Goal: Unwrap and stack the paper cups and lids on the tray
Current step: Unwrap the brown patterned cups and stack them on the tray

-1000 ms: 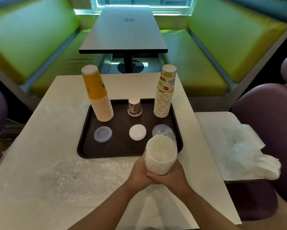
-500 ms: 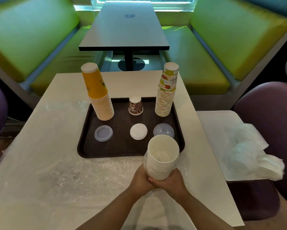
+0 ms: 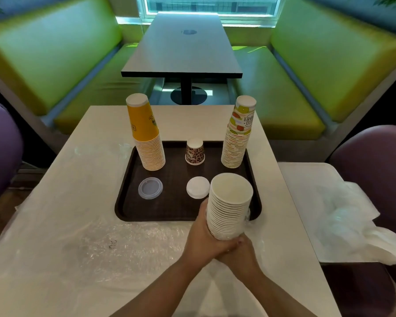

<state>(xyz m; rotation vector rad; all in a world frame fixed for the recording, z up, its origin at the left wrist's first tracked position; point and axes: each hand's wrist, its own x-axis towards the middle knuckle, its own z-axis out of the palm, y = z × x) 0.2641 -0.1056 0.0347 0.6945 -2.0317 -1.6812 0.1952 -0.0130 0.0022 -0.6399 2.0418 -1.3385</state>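
Both hands, left hand (image 3: 202, 239) and right hand (image 3: 240, 253), kept a closed grip under the white cup stack (image 3: 229, 208), which had risen and tipped upright, mouth up, clear of its wrap, over the tray (image 3: 123, 202) at five o'clock. It looked ready for setting down there.

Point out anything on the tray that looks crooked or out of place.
The yellow cup stack leans left instead of standing straight. The fruit-print stack tilts slightly right. The leopard-print cup stands alone, with no stack. Nothing is spilled or crushed.
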